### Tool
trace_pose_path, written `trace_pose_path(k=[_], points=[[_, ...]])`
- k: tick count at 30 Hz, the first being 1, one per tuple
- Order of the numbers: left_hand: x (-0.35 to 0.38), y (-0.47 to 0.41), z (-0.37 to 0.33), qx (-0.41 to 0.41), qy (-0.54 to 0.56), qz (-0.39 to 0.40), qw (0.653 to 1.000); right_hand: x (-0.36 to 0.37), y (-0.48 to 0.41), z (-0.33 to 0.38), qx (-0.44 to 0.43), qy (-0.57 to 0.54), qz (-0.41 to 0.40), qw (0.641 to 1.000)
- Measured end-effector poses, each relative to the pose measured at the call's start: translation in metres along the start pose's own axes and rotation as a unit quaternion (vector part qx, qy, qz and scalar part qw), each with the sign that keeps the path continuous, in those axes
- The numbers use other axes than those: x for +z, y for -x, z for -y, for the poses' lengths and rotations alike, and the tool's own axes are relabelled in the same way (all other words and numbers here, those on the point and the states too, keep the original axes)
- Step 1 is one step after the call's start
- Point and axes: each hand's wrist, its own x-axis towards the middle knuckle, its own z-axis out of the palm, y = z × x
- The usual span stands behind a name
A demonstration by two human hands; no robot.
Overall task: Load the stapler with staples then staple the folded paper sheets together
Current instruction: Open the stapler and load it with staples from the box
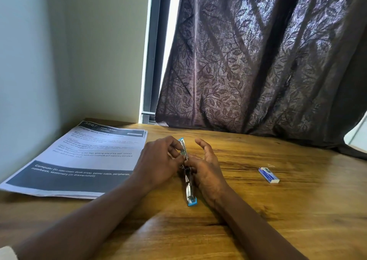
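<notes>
My left grip [158,160] pinches the opened stapler [189,188], my right grip [206,166] rests open against it; I judge loading unfinished, paper sheets [89,156] unstapled.

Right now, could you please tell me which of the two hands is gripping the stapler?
The left hand: its fingers curl round the opened stapler, while the right hand lies beside it with fingers loosely extended.

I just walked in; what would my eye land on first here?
The blue-tipped stapler lies opened flat mid-desk, the left hand pinching it, the right hand touching it with fingers loose. Printed paper sheets lie to its left, a small staple box to its right, a dark leafy curtain behind.
</notes>
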Motion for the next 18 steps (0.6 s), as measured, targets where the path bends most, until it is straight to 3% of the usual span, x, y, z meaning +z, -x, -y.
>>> trace_pose_path(k=[7,15,18], points=[[0.0019,0.0018,0.0008,-0.041,0.018,-0.012,0.999,0.0013,0.004,0.0022,0.015,-0.014,0.033,0.999],[0.0003,0.0029,-0.003,-0.004,-0.023,-0.003,1.0,-0.0054,-0.0005,0.0001,0.015,0.041,0.017,0.999],[-0.0003,0.0001,-0.0005,-0.039,0.005,0.009,0.999,-0.0042,-0.0003,0.001,0.008,0.051,0.025,0.998]])
